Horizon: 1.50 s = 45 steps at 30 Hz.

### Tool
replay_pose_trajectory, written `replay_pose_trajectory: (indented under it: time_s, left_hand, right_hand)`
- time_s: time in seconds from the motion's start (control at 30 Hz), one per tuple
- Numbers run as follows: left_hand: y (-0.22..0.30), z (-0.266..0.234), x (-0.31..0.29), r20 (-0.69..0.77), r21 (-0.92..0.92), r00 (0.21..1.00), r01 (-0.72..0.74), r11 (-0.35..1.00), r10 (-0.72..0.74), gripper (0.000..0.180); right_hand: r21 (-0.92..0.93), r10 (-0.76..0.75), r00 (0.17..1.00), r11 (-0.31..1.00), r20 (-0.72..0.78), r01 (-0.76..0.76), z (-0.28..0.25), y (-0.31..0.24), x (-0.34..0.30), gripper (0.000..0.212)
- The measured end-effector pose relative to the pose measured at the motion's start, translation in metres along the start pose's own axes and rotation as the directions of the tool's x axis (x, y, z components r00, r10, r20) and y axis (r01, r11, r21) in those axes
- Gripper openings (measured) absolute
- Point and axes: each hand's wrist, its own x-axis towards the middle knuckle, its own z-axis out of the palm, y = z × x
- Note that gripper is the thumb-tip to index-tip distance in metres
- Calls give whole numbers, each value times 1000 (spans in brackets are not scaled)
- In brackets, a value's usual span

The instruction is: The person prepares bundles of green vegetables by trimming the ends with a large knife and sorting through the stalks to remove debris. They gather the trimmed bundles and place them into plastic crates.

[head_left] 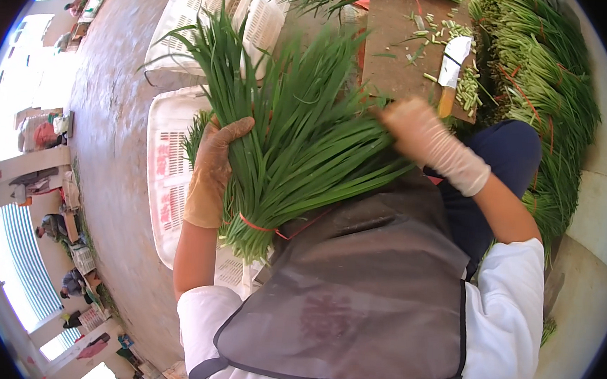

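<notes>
We cannot make out our right hand [420,131]'s fingertips: they are blurred and buried in the leaves, so their grip is unclear. Our left hand [213,165]'s gloved fingers are wrapped around the bunch of green chives [293,132], long flat blades fanning away beyond them, tied with a red band [259,226] below the fingers. White slotted crates [167,173] lie just behind the left fingers; a cleaver [453,66] rests beyond the right.

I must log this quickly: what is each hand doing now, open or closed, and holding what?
Left hand: closed around the bundle of green chives.
Right hand: resting on the leaf end of the bundle; grip cannot be told.
</notes>
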Motion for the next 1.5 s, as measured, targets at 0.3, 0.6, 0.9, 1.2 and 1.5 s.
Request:
replay_pose_trajectory:
  time_s: [0.3, 0.6, 0.9, 1.2, 1.5]
  left_hand:
    - [-1, 32, -18, 71, 64, 995, 67, 996, -71, 28]
    - [-4, 32, -12, 77, 84, 993, 80, 993, -86, 24]
    - [-2, 32, -11, 128, 107, 986, 92, 990, -106, 32]
    - [1, 28, -9, 84, 190, 995, 38, 981, -55, 37]
    - [-43, 73, -38, 445, 842, 844, -282, -460, 298, 109]
  right_hand:
    - [188, 39, 638, 968, -769, 167, -110, 21, 36, 21]
    - [-308, -382, 769, 918, -512, 251, -81, -50, 112, 15]
    - [-399, -554, 675, 829, -487, 392, -76, -46, 123, 6]
    - [-126, 184, 756, 935, -628, -332, -93, 59, 91, 22]
    - [68, 121, 931, 986, 346, -153, -49, -9, 42, 54]
